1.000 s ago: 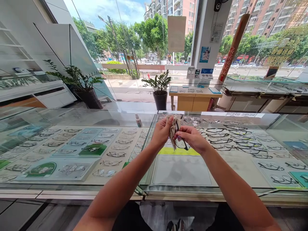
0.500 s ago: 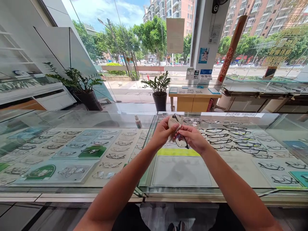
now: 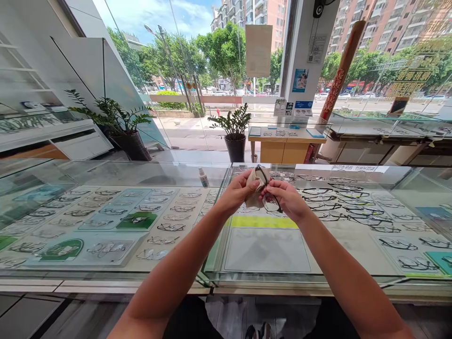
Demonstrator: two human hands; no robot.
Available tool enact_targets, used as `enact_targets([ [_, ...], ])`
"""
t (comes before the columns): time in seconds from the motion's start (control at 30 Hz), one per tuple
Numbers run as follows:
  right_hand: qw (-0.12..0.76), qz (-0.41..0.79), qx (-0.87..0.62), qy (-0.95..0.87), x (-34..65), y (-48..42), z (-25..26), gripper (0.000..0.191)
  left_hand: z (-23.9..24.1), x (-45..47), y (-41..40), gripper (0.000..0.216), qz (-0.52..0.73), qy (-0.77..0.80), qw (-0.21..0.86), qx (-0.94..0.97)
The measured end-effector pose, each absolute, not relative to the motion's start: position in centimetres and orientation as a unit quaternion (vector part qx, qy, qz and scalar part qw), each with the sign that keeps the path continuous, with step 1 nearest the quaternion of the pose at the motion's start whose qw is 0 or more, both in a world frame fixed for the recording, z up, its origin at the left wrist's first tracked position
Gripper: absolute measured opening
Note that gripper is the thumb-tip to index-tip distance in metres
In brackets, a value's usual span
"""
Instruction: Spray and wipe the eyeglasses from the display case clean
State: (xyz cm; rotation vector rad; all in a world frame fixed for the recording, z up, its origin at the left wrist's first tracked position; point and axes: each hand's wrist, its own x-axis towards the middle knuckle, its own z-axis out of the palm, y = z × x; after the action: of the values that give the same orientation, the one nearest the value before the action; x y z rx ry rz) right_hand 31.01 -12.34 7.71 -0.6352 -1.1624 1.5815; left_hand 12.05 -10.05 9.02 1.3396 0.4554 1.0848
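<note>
Above the glass counter, my left hand (image 3: 242, 190) is closed on a beige cloth (image 3: 254, 201), which wraps part of a pair of dark-framed eyeglasses (image 3: 271, 203). My right hand (image 3: 285, 197) pinches the frame of the same eyeglasses from the right side. One lens hangs below my fingers, and a dark part of the frame sticks up above the cloth. The other lens is largely hidden by the cloth and my left fingers. A small white spray bottle (image 3: 203, 178) stands upright on the counter, left of my hands.
The glass display counter (image 3: 268, 279) holds rows of eyeglasses (image 3: 325, 206) under its top. A pale rectangular mat (image 3: 266, 249) lies below my hands. Beyond are potted plants (image 3: 236, 146), a wooden cabinet (image 3: 282, 153) and large windows onto a street.
The eyeglasses have turned and shifted slightly right in my hands. More of the cloth hangs below my left fingers. Both hands keep their hold.
</note>
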Motion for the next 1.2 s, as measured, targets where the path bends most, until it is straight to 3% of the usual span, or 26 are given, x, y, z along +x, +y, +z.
enact_targets([
  [0.27, 0.494, 0.667, -0.249, -0.5, 28.7, -13.4, 6.8, 0.033, 7.9, 13.5, -10.9, 0.054, 0.577, 0.282, 0.545, 0.538],
  [0.47, 0.508, 0.655, -0.254, -0.499, 30.1, -12.9, 7.4, 0.031, 7.5, 13.7, -10.0, 0.06, 0.574, 0.264, 0.594, 0.499],
  [0.57, 0.559, 0.625, -0.243, -0.487, 31.7, -12.5, 8.1, 0.026, 7.4, 13.7, -9.8, 0.061, 0.591, 0.257, 0.597, 0.478],
  [0.77, 0.633, 0.567, -0.246, -0.466, 32.6, -12.0, 8.3, 0.027, 7.0, 14.0, -10.6, 0.064, 0.513, 0.3, 0.627, 0.503],
  [1.2, 0.614, 0.588, -0.264, -0.455, 31.9, -12.3, 8.2, 0.033, 6.5, 13.7, -10.8, 0.061, 0.411, 0.243, 0.668, 0.57],
])
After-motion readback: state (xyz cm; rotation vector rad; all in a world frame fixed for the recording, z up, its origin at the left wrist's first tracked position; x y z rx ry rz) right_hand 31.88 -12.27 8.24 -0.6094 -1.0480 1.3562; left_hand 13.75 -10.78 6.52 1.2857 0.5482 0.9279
